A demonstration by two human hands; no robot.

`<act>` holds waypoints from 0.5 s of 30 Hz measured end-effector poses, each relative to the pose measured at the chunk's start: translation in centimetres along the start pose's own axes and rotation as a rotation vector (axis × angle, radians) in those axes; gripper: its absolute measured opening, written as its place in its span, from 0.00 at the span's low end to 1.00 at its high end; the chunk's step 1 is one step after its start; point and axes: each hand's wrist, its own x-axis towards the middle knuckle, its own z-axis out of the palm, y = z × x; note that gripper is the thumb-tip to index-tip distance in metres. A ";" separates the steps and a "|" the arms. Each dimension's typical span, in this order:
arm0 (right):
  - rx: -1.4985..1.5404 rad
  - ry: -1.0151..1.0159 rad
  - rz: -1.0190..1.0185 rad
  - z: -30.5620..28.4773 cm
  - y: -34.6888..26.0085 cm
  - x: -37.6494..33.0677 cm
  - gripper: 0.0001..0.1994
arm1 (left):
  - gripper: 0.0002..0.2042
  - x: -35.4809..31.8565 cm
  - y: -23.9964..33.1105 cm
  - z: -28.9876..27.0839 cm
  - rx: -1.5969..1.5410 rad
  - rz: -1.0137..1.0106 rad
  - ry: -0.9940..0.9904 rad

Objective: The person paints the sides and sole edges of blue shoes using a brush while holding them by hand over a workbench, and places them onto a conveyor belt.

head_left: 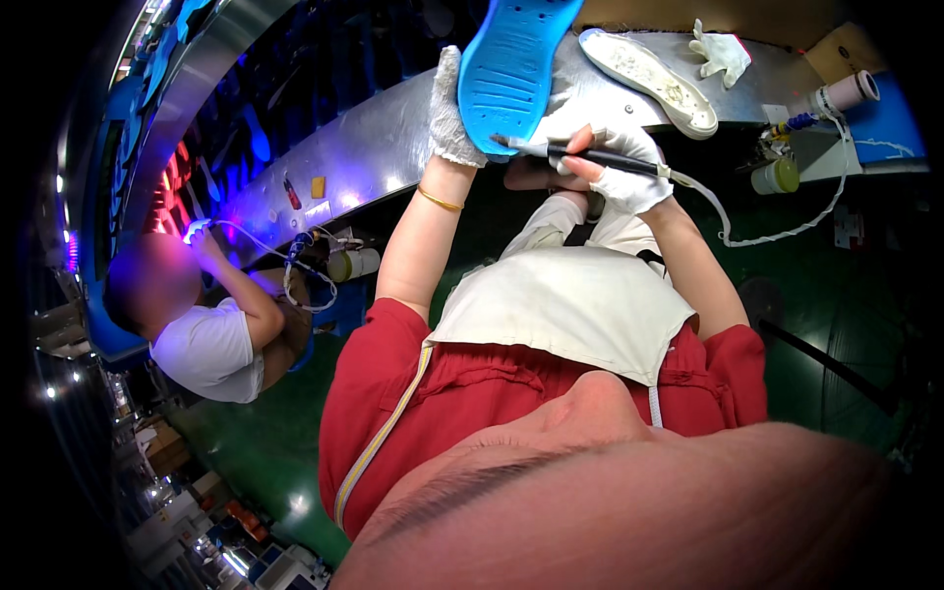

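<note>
My left hand, in a white knit glove, holds a blue shoe sole along its left edge. Grooves and small holes mark the sole's face, and its upper end runs out of view. In my right hand, gloved but with bare fingertips, is a brush with a black handle. A pale hose trails from the handle's back end. The brush tip touches or hovers at the sole's near rounded end; I cannot tell which. Just right of it, a white shoe sole lies on the metal bench.
A loose white glove lies beyond the white sole. At the right stand a jar with a yellow-green lid and a pale cylinder. Left, a seated co-worker reaches toward a conveyor carrying soles. A yellow block sits on the bench.
</note>
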 end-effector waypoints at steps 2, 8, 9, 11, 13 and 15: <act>-0.350 -0.022 -0.341 -0.3 -0.3 1.0 0.08 | 0.35 0.3 0.1 0.5 0.094 -0.062 0.051; -0.425 -0.195 -0.255 -0.5 -0.2 2.4 0.11 | 0.31 1.3 0.8 2.9 0.431 -0.157 0.127; -0.389 -0.216 -0.194 -0.5 -0.3 2.5 0.11 | 0.31 1.3 0.9 3.4 0.478 -0.199 0.130; -0.365 -0.231 -0.026 -1.0 -0.6 2.8 0.09 | 0.28 1.3 0.9 4.0 0.633 -0.258 0.253; -0.388 -0.263 0.070 -1.7 -1.3 3.6 0.08 | 0.27 1.5 0.8 4.5 0.757 -0.336 0.327; -0.431 -0.297 0.082 -2.7 -2.0 4.6 0.07 | 0.25 1.5 0.5 4.5 0.687 -0.358 0.276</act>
